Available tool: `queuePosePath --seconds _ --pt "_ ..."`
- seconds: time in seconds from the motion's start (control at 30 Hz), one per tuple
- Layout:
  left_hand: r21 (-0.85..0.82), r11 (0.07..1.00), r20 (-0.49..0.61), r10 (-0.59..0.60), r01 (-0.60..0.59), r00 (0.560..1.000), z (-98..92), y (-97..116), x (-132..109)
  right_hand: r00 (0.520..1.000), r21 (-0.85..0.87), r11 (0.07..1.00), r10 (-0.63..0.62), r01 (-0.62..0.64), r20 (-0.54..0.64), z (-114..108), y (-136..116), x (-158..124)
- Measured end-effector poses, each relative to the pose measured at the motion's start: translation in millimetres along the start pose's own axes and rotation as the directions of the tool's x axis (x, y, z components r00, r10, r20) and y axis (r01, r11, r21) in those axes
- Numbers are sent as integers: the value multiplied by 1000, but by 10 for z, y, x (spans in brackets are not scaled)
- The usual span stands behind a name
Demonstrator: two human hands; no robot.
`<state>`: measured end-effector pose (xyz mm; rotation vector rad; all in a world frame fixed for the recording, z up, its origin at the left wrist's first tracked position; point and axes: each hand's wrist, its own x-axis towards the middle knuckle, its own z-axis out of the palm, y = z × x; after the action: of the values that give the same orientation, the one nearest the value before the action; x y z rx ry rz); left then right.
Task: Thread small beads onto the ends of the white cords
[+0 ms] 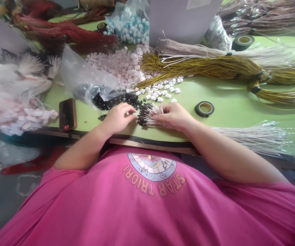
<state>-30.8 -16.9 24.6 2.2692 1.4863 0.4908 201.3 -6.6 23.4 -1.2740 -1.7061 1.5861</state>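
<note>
My right hand (pixel 175 116) is closed around a bundle of white wires (pixel 154 114), whose left ends carry small black connectors (pixel 142 115). The loose tails of white wire (pixel 255 136) stretch out past my right forearm along the table. Just left of the black ends is my left hand (pixel 120 118), its thumb and forefinger curled towards each other in a pinch. Whatever lies between those fingertips is too small to make out. Behind my left hand is a heap of loose black connectors (pixel 122 100).
White connectors (pixel 119 66) are piled behind, beside a clear plastic bag (pixel 86 73). Yellow-green wires (pixel 214 66) lie at right, with a black tape roll (pixel 204 109) before them. A phone (pixel 67 114) rests at left near bundled white wires with connectors (pixel 22 112).
</note>
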Motion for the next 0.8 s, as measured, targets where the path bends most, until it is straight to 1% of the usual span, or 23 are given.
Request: queuePosePath --seconds 0.07,0.13,0.23,0.33,0.4,0.43,0.47,0.53,0.6,0.67,0.8 --pt "92 987 -46 -125 129 991 -16 -149 105 1000 18 1000 8 -8 2 -7 -15 -2" --pt "178 964 -61 -187 195 980 3 -288 208 1000 10 1000 17 -17 2 -8 -38 -8" --pt "226 957 -34 -178 181 983 53 -400 308 1000 -20 1000 24 -23 13 3 -78 -22" --pt "180 972 -45 -148 153 988 42 -345 300 1000 -21 1000 23 -23 17 23 -93 -31" --pt "76 985 -57 -148 152 987 -6 -218 236 1000 1 1000 23 -23 20 35 -84 -32" --pt "-9 988 -50 -156 156 987 -32 -137 193 1000 8 1000 24 -24 18 40 -76 -32" --pt "-116 979 -16 -169 166 985 -53 -50 150 1000 8 1000 24 -25 15 43 -67 -31" --pt "-351 919 75 -166 182 983 -62 112 77 1000 -16 1000 25 -25 2 43 -54 -29" --pt "-516 833 131 -153 199 980 -14 223 43 1000 -50 999 15 -15 -4 39 -51 -29" --pt "-594 776 141 -160 213 977 79 263 46 1000 -78 997 -1 1 -1 34 -58 -30" --pt "-638 741 122 -171 209 978 275 212 83 999 -114 993 -32 34 21 29 -70 -30"
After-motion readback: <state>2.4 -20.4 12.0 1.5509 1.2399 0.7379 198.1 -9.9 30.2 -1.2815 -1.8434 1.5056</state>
